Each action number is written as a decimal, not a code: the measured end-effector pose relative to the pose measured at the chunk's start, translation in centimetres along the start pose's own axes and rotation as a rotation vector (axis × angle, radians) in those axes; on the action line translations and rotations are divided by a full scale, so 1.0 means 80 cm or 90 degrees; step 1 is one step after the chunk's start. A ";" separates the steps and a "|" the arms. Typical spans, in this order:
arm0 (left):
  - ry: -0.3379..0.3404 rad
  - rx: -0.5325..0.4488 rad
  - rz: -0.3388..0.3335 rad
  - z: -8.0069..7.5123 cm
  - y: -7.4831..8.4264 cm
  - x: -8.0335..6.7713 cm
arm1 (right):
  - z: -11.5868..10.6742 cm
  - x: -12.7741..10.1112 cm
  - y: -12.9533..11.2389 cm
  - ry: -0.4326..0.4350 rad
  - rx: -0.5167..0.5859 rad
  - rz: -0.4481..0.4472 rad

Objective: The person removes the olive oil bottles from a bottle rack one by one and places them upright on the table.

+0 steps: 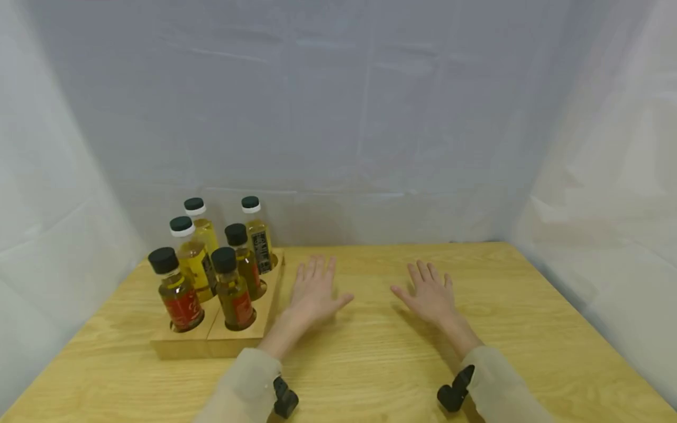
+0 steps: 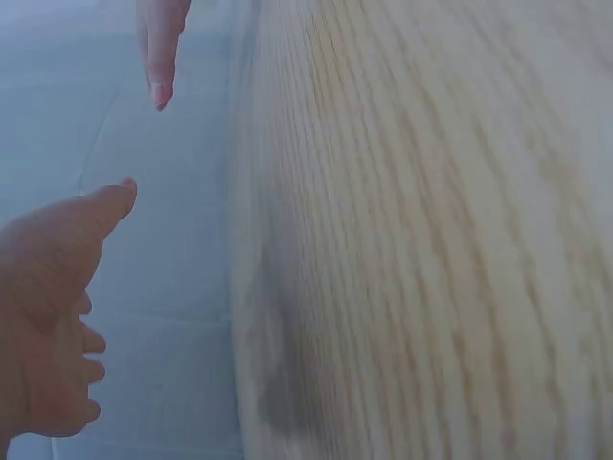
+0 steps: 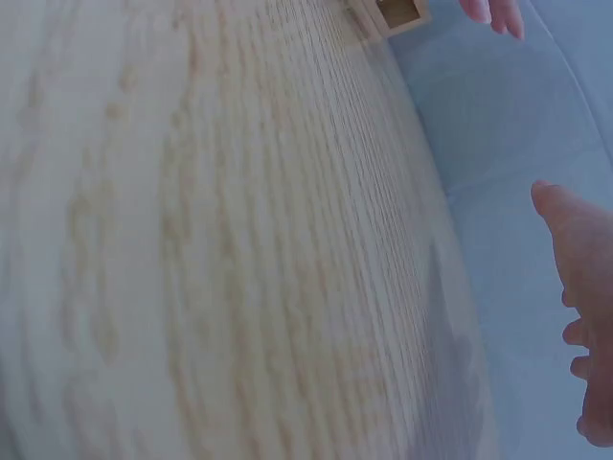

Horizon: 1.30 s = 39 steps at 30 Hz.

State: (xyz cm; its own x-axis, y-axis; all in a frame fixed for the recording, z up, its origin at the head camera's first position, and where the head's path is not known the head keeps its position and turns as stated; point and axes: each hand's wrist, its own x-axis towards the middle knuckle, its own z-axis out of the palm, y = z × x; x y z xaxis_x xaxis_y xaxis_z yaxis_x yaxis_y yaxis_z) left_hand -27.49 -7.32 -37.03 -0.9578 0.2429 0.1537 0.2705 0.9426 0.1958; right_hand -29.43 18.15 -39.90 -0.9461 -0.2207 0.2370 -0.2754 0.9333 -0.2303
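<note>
My left hand (image 1: 314, 291) lies flat, palm down, on the wooden table (image 1: 370, 364), fingers straight and spread. It sits just right of a wooden holder (image 1: 190, 345) that carries several small oil bottles with black caps, such as a red-labelled bottle (image 1: 178, 296) in front and a yellow-labelled bottle (image 1: 194, 261) behind it. My right hand (image 1: 429, 294) lies flat the same way a little further right. Neither hand holds anything. The left wrist view shows my left hand (image 2: 48, 316) beside the table top (image 2: 431, 240). The right wrist view shows my right hand (image 3: 586, 326) and a corner of the holder (image 3: 393, 11).
Pale fabric walls (image 1: 338, 117) close in the table at the back and both sides. A black wrist-camera mount (image 1: 284, 399) sits under each sleeve. The table's bare wood stretches to the right and front of the hands.
</note>
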 end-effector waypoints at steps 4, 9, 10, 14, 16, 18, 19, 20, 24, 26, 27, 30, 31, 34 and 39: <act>0.019 0.005 0.049 -0.006 0.001 -0.009 | -0.003 -0.002 -0.004 0.018 0.030 -0.008; 0.054 -0.010 0.104 -0.016 0.001 -0.025 | -0.007 -0.003 -0.009 0.042 0.087 -0.023; 0.065 -0.016 0.113 -0.019 0.001 -0.029 | -0.008 -0.003 -0.011 0.043 0.101 -0.026; 0.111 -0.051 0.139 -0.030 -0.006 -0.046 | -0.012 -0.002 -0.021 0.032 0.177 -0.048; 0.129 -0.063 0.149 -0.036 -0.010 -0.055 | -0.013 -0.003 -0.027 0.015 0.229 -0.051; 0.149 -0.078 0.161 -0.042 -0.016 -0.065 | -0.013 -0.003 -0.034 -0.005 0.278 -0.054; 0.163 -0.085 0.167 -0.045 -0.018 -0.070 | -0.012 -0.004 -0.038 -0.015 0.299 -0.055; 0.179 -0.096 0.177 -0.048 -0.021 -0.074 | -0.012 -0.004 -0.042 -0.022 0.314 -0.056; 0.270 -0.117 0.230 -0.062 -0.035 -0.095 | -0.013 -0.004 -0.059 -0.046 0.367 -0.066; 0.317 -0.119 0.252 -0.070 -0.040 -0.105 | -0.015 -0.004 -0.068 -0.045 0.380 -0.074; 0.341 -0.118 0.261 -0.075 -0.043 -0.110 | -0.016 -0.004 -0.072 -0.047 0.389 -0.075; 0.414 -0.137 0.283 -0.090 -0.054 -0.126 | -0.017 -0.004 -0.086 -0.042 0.399 -0.079; 0.432 -0.141 0.285 -0.096 -0.058 -0.131 | -0.017 -0.004 -0.090 -0.041 0.403 -0.080; 0.472 -0.155 0.275 -0.113 -0.071 -0.145 | -0.017 -0.003 -0.101 -0.042 0.414 -0.086; 0.493 -0.191 0.218 -0.137 -0.102 -0.163 | -0.017 -0.003 -0.119 -0.045 0.459 -0.101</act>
State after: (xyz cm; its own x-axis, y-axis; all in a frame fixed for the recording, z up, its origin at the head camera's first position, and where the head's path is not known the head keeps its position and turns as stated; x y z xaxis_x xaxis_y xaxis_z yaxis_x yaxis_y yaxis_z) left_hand -16.15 -20.64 -30.04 -0.5154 0.1751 0.8389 0.6476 0.7207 0.2474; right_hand -26.36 9.70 -36.49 -0.8873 -0.3785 0.2634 -0.4307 0.4762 -0.7667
